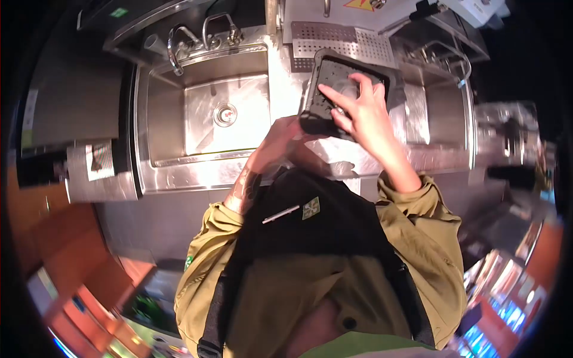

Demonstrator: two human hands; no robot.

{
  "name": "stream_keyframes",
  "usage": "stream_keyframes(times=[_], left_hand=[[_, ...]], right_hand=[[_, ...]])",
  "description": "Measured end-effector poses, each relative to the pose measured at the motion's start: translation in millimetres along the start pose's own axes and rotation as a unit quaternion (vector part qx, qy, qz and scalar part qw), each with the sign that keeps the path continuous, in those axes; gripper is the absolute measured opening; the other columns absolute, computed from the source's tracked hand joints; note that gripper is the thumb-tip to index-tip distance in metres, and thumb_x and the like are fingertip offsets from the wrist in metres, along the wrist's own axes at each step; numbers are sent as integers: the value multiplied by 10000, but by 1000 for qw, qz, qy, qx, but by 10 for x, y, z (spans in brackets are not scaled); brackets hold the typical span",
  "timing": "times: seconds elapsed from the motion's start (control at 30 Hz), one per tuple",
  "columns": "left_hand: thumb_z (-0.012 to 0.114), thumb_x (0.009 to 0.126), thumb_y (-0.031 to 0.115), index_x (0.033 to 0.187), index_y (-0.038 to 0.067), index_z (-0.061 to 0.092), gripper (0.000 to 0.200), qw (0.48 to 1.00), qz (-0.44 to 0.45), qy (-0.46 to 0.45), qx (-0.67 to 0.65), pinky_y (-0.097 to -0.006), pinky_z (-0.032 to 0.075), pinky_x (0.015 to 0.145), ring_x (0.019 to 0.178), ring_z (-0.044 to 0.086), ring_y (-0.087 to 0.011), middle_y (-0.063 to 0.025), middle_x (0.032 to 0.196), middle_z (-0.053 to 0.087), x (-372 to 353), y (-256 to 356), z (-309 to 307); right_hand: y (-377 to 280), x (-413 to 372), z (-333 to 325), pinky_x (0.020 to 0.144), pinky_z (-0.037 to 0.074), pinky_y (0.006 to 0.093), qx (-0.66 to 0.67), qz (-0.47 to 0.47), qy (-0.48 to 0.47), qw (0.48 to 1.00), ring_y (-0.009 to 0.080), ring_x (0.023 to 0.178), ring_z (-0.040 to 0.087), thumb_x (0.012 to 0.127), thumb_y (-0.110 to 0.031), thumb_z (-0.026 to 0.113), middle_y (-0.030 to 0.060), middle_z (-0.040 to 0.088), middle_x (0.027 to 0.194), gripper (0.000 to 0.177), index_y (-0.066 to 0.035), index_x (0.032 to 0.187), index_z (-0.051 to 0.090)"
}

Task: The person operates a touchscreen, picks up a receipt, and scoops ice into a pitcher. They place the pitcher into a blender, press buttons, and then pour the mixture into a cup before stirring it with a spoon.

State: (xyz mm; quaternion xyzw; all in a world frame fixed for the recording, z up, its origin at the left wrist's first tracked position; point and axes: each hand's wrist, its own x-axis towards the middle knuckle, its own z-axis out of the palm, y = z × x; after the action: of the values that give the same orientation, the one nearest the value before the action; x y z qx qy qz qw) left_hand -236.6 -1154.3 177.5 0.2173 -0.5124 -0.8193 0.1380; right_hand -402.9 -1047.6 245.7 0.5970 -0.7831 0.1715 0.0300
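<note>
A black rectangular tray (329,76) with rounded corners and a raised rim is held tilted over the steel counter. Droplets of water dot its surface. My left hand (280,138) grips the tray at its near left corner, the fingers partly hidden beneath it. Over the tray's right half is my right hand (365,113), its fingers spread apart with the fingertips right at the wet surface. Light glints between the thumb and fingers of that hand.
A steel sink basin (167,128) with a drain (225,114) lies to the left, under curved taps (206,37). Behind the tray is a perforated steel panel (340,40). Another basin (444,116) with a tap sits to the right. A clear cup (154,45) stands at the back left.
</note>
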Motion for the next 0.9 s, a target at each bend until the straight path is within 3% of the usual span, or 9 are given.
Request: stream_keyframes(times=[0.13, 0.27, 0.33, 0.47, 0.63, 0.73, 0.77, 0.83, 0.9], left_hand=[[549, 920, 394, 1044, -64, 596, 477, 963, -155, -92, 199, -316, 434, 579, 639, 554, -157, -73, 673, 567, 341, -142, -404], [640, 736, 591, 791, -6, 679, 600, 915, 39, -203, 347, -343, 422, 499, 553, 562, -189, -75, 605, 562, 303, 202, -437], [658, 723, 553, 806, -1, 689, 562, 914, -205, -188, 296, -333, 431, 493, 561, 588, -213, -95, 605, 590, 318, 414, -348], [539, 795, 513, 728, -41, 653, 569, 907, -146, -128, 374, -456, 449, 721, 701, 648, -303, -153, 610, 619, 270, 347, -328], [481, 815, 514, 673, -41, 631, 592, 902, -162, -171, 361, -528, 380, 870, 788, 635, -363, -195, 698, 635, 255, 438, -425], [499, 794, 458, 686, -39, 595, 517, 896, -171, -153, 379, -380, 449, 620, 596, 599, -249, -128, 616, 588, 265, 379, -414], [496, 787, 464, 713, -36, 598, 516, 885, -187, -147, 400, -350, 472, 601, 591, 610, -234, -118, 625, 594, 266, 399, -376], [479, 782, 489, 745, -16, 624, 527, 885, -147, -104, 430, -348, 473, 657, 656, 629, -234, -112, 664, 620, 320, 287, -409], [474, 796, 496, 799, -40, 638, 560, 879, -155, -108, 437, -403, 452, 752, 765, 628, -312, -185, 757, 633, 214, 261, -450]], right_hand=[[-266, 39, 50, 866, 435, 436, 15, 78, -7, 997, 368, 987, 409, 717, -156, 693, 177, 417, 1236, 459, -292, 1152, 636], [-346, 34, 63, 935, 364, 427, 49, 118, -13, 992, 353, 1042, 378, 710, -137, 694, 165, 403, 1245, 467, -285, 1150, 640], [-350, -6, 157, 963, 325, 423, 58, 126, -3, 990, 343, 1061, 365, 707, -132, 693, 160, 402, 1244, 470, -282, 1149, 642], [-452, -52, 247, 966, 319, 432, 27, 139, 12, 990, 356, 1064, 359, 697, -178, 653, 171, 389, 1256, 487, -275, 1173, 619], [-481, 527, -666, 622, 496, 411, -66, 178, 66, 980, 344, 700, 627, 885, -290, 523, 142, 654, 813, 303, -153, 1139, 614], [-130, 971, -278, 766, 510, 429, -265, 195, -109, 938, 363, 877, 640, 936, -340, 397, 196, 655, 981, 426, -19, 1130, 598], [126, 924, 529, 980, 400, 442, -84, 400, -141, 902, 374, 1118, 538, 940, -393, 306, 234, 558, 1199, 532, -4, 1190, 568], [241, 1010, 520, 992, 369, 455, -22, 317, -147, 936, 437, 1103, 524, 931, -548, 251, 271, 596, 1102, 733, 81, 1089, 595], [483, 940, 41, 925, 435, 380, 96, 344, -189, 915, 268, 993, 617, 922, -631, 204, 208, 643, 1061, 824, 61, 1075, 624]])
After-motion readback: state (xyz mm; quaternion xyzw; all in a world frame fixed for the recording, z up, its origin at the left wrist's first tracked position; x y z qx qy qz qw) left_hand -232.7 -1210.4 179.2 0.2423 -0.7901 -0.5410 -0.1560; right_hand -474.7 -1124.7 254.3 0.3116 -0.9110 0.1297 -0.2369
